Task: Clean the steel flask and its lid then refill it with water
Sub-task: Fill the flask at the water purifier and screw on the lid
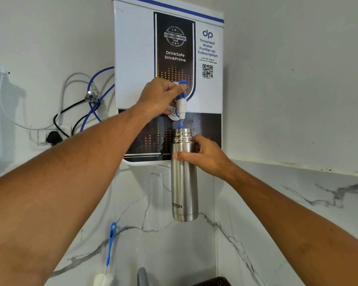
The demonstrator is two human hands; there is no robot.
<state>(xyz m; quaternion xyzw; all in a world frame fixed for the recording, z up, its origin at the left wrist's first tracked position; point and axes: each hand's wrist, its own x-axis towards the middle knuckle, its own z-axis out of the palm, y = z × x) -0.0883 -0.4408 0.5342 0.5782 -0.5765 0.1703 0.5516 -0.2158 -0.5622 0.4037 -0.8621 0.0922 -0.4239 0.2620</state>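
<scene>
While the right grip (207, 157) grasps the one flask (184, 182) near its shoulder, thumb across the front and fingers curled round the back, the flask hangs upright in the air with most of its steel body reaching down below that grip. Its threaded mouth is open, just above the right grip. The blue spout (179, 124) of the single tap (181, 108) meets the rim, but whether water runs cannot be told. Above the right grip and a little to its left, the left grip (159, 96) is clenched on the one blue lever (182, 85) at the top of the tap, fingertips pinching it. Both grips work in front of one purifier (132, 58), a white box with a black panel, fixed to the wall behind them. To the left of the left grip, two blue hose runs (95, 112) and one white hose (68, 83) loop out from the purifier's side past a small valve (90, 97). A black cable (70, 108) leads down to one black plug (54, 137) in a socket (42, 137). Well below the left grip, one brush (111, 244) with a blue handle hangs against the marbled wall (277, 203), bristles downward. Far below the right grip, at the bottom edge, one grey faucet (142, 275) shows beside one dark perforated thing (213, 281), too cropped to name.
</scene>
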